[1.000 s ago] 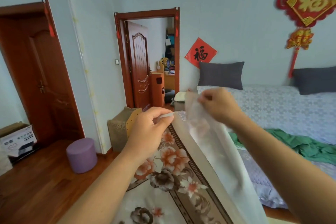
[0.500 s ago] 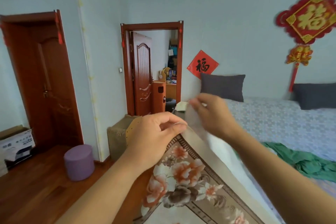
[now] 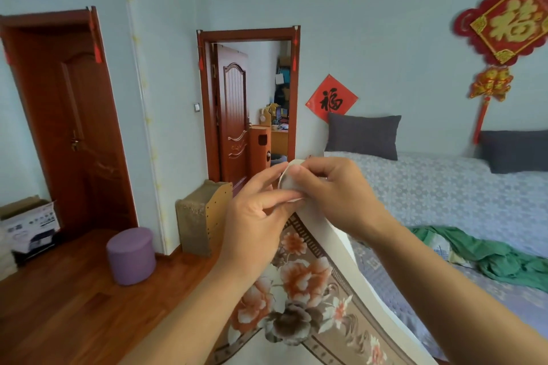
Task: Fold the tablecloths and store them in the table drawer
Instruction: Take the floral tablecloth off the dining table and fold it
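Observation:
A flowered tablecloth [image 3: 299,293] with a brown patterned border and a plain white edge hangs down from my raised hands in the middle of the view. My left hand [image 3: 258,213] and my right hand [image 3: 332,190] are close together at chest height. Both pinch the same top corner of the cloth, thumbs and fingertips touching over its white edge. A crumpled green cloth [image 3: 489,258] lies on the bed at the right. No table or drawer is in view.
A bed [image 3: 444,187] with a grey-blue cover and two dark pillows fills the right side. On the wood floor at the left stand a purple stool [image 3: 130,255], a cardboard scratcher [image 3: 201,216] and a box [image 3: 26,222]. An open doorway [image 3: 267,104] is straight ahead.
My hands have come together, so the two held corners of the cloth now meet. The cloth hangs doubled below them. The view has tilted upward a little.

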Demonstrator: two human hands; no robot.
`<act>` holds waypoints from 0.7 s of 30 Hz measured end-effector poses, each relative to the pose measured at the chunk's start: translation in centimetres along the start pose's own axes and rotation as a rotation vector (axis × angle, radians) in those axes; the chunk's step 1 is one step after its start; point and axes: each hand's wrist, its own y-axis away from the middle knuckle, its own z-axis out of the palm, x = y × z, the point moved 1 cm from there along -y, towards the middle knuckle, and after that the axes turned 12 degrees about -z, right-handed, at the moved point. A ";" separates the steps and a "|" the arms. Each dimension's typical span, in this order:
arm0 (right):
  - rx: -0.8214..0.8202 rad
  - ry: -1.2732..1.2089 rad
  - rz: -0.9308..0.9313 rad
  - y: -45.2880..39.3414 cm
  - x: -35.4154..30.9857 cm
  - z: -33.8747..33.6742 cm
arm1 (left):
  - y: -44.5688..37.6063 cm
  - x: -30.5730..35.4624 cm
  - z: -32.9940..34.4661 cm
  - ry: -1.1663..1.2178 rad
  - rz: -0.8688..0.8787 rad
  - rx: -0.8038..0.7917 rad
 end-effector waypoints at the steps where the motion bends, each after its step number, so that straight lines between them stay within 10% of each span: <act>1: -0.032 0.021 -0.017 0.0 -0.1 -0.2 | 0.0 -0.1 -0.1 0.006 0.018 0.031; 21: -0.132 -0.130 -0.017 2.0 1.5 -0.1 | -0.6 1.2 -1.6 0.105 -0.354 -0.036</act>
